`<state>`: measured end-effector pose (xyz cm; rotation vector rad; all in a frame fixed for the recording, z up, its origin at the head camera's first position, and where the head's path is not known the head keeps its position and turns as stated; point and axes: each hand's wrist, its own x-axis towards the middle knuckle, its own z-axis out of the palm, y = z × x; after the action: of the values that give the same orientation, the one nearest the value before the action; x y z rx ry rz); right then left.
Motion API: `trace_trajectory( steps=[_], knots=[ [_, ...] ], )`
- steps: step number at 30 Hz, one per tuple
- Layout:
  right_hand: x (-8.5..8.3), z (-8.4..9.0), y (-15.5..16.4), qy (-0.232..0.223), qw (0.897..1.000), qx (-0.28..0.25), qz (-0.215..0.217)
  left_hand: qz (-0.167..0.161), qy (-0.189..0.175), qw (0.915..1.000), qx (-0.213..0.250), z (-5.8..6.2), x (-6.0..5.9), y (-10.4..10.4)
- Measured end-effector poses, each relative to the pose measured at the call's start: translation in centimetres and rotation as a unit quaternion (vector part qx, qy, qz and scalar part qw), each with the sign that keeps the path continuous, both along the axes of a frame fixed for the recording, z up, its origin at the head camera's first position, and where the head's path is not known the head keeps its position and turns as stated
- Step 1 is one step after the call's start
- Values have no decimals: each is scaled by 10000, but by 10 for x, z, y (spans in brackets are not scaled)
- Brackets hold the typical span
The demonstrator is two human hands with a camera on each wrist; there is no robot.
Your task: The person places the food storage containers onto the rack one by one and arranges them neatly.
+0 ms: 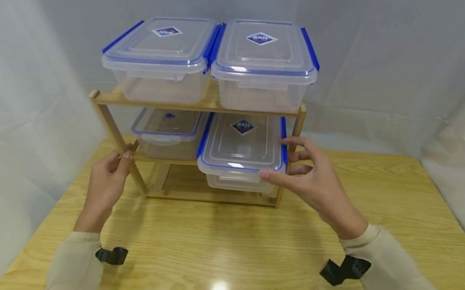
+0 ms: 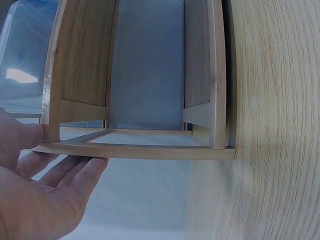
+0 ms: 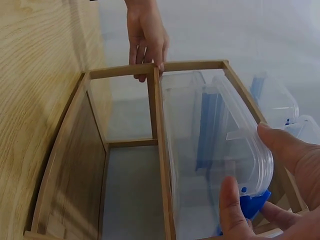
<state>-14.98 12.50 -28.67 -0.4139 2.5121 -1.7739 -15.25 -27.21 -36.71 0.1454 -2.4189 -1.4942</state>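
A wooden rack [image 1: 210, 196] stands on the table, bearing clear plastic containers with blue-edged lids on two levels. My left hand [image 1: 106, 183] grips its left side at the middle shelf, thumb in front and fingers on the outer side; the left wrist view shows this hand [image 2: 47, 192] on the post. My right hand [image 1: 311, 180] holds the lower right container [image 1: 244, 154], thumb at its front rim and fingers along its right side. That container juts slightly past the shelf's front edge. In the right wrist view, a blue clip [image 3: 254, 204] lies between the fingers.
Two more lidded containers, one on the left [image 1: 163, 45] and one on the right [image 1: 267, 51], sit side by side on the top shelf. Another container [image 1: 168, 130] is at the lower left. Pale sheeting [image 1: 387, 63] surrounds the wooden table [image 1: 178, 258].
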Motion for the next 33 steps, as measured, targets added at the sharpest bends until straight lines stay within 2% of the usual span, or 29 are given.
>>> trace_trajectory(
  steps=[3,8,12,17,24,33],
  knots=[
    [4,3,-2,192,9994,49,-266,8,13,10000,-37,1,0,0],
    [14,11,-9,1201,9915,9,-503,1,-7,10000,-10,1,0,0],
    [17,11,-14,1765,9836,-243,-276,15,3,10000,-33,0,0,0],
    [13,2,-21,1867,9801,-667,65,46,58,10000,-29,-1,0,0],
    [-2,-22,-24,1920,9787,-732,-1,56,1,10000,49,-2,0,0],
    [-6,-29,-29,1868,9789,-808,161,37,-74,9999,59,-1,0,-1]
  ],
)
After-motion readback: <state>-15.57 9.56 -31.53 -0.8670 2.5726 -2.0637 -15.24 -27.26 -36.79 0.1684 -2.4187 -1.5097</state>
